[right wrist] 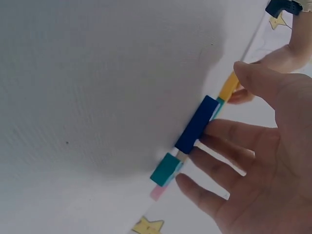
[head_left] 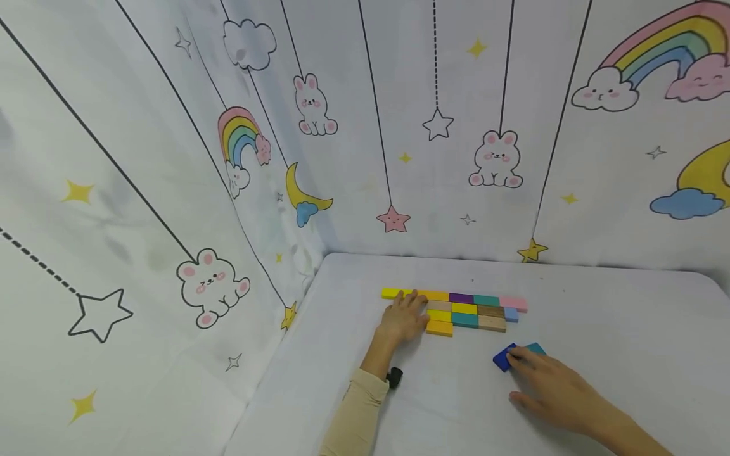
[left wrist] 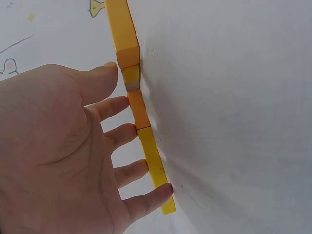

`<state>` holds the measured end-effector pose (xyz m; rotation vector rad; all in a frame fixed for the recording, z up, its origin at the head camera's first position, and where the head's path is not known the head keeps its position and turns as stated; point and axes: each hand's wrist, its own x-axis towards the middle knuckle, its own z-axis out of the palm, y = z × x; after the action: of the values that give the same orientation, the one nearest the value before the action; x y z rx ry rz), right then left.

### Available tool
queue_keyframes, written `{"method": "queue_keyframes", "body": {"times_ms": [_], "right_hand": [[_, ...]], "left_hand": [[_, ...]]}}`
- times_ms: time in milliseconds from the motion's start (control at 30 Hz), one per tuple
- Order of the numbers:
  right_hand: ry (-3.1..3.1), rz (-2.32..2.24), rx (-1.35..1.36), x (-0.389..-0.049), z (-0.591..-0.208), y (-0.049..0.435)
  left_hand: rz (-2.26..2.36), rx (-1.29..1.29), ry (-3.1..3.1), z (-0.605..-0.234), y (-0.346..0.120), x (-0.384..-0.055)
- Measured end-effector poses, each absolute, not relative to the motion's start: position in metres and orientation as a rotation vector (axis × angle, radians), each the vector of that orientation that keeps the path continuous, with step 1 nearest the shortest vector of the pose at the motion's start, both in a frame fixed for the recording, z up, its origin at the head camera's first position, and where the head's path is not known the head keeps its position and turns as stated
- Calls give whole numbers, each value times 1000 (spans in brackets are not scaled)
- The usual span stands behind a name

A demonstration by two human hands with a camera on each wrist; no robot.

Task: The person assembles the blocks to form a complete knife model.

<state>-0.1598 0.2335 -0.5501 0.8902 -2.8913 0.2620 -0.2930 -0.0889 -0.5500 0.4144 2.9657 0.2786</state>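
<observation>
My left hand [head_left: 403, 320] rests at the left part of a flat layout of colored wooden blocks, its fingers spread along a yellow block [left wrist: 155, 158] and an orange block [left wrist: 138, 109]. The thumb lies beside the ends of the shorter rows. Closer to me, my right hand [head_left: 561, 391] touches a dark blue block [head_left: 502, 360] with its fingertips, the thumb held apart from it. A loose teal block [head_left: 536, 348] lies just beyond these fingers, partly covered by them. In the right wrist view, the blue block [right wrist: 197, 126] and teal block [right wrist: 166, 169] lie near the fingertips.
The layout has several rows, with a purple block [head_left: 461, 298], a pink block [head_left: 514, 304], a light blue block [head_left: 511, 314] and brown wood-grain blocks [head_left: 491, 311]. All lie on a white table [head_left: 456, 405]. Printed white curtains [head_left: 353, 158] stand behind and at the left.
</observation>
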Motion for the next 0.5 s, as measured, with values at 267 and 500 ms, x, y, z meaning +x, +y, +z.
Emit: {"method": "queue_keyframes", "body": {"times_ms": [267, 500], "right_hand": [[-2962, 263, 889, -164, -549, 226], [-2991, 259, 893, -166, -547, 217]], "left_hand": [[296, 405, 2964, -548, -87, -292], [290, 404, 2957, -547, -88, -291]]}}
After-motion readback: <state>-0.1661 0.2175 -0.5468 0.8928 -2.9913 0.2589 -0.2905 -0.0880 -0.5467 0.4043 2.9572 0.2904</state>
